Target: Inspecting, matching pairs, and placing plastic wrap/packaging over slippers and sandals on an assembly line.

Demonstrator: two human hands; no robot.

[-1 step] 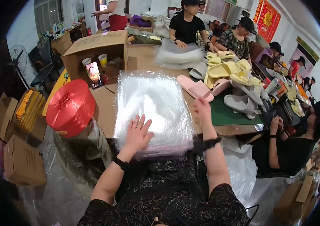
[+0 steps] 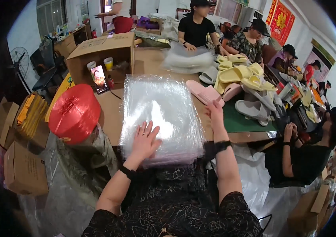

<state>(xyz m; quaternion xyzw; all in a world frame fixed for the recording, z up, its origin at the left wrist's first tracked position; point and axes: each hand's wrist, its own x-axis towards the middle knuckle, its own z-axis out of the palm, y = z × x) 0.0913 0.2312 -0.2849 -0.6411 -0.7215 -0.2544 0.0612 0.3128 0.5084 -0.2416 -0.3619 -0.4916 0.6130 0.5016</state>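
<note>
A stack of clear plastic bags (image 2: pixel 164 102) lies in front of me, its near edge reaching the table's front edge. My left hand (image 2: pixel 146 140) rests flat on the lower left part of the stack, fingers spread, with a ring on one. Beyond the stack's right edge is my right hand (image 2: pixel 215 114), fingers loosely bent and thumb apart. Its fingertips overlap the near end of a pink slipper (image 2: pixel 205 93) in view; whether they touch it I cannot tell. Nothing shows between them.
A big red roll of plastic twine (image 2: pixel 75 112) stands at the left, by a propped phone (image 2: pixel 99 79) and a cardboard box (image 2: pixel 100 49). Yellow slippers (image 2: pixel 235 73) and grey slippers (image 2: pixel 255 110) are heaped at the right. Across the table, a person (image 2: pixel 196 27) handles clear plastic.
My right hand has shifted slightly up and right, its fingertips now at the pink slipper's near end. My left hand stays in place on the bags.
</note>
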